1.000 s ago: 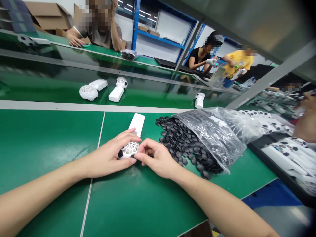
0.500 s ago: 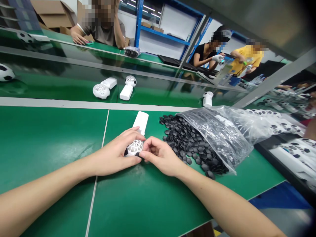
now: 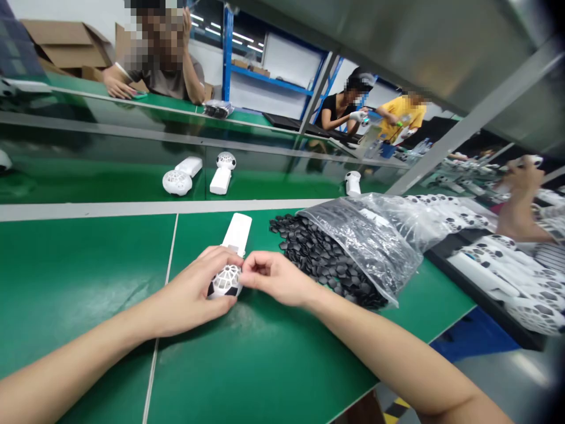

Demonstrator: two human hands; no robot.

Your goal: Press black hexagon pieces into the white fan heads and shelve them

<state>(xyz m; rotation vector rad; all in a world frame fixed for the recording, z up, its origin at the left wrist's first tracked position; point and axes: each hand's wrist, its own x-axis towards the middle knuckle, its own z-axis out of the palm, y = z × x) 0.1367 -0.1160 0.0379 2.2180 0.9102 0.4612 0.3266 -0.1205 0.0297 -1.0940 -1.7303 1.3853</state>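
A white device with a football-patterned lattice head (image 3: 228, 277) and a flat white handle (image 3: 237, 231) lies on the green table. My left hand (image 3: 194, 291) is curled around the left side of the head, thumb in front and fingers behind. Black patches show on the head's lower side. At its right edge my right hand (image 3: 273, 278) has thumb and forefinger pinched together against the head; whatever is between the fingertips is hidden. Just right of that hand, many black pentagon pieces (image 3: 318, 253) spill from a clear plastic bag (image 3: 375, 227).
Similar white devices (image 3: 177, 182) lie on the dark green belt behind a pale rail (image 3: 110, 207). On the right, a black tray (image 3: 445, 250) holds several more of them. A co-worker's hand (image 3: 521, 188) is raised beyond it. Other people sit across the line.
The whole view has shifted, so the table items appear further left. My right fingertips have gone from the head's lower right edge to its upper right. At far right a co-worker's raised hand has appeared.
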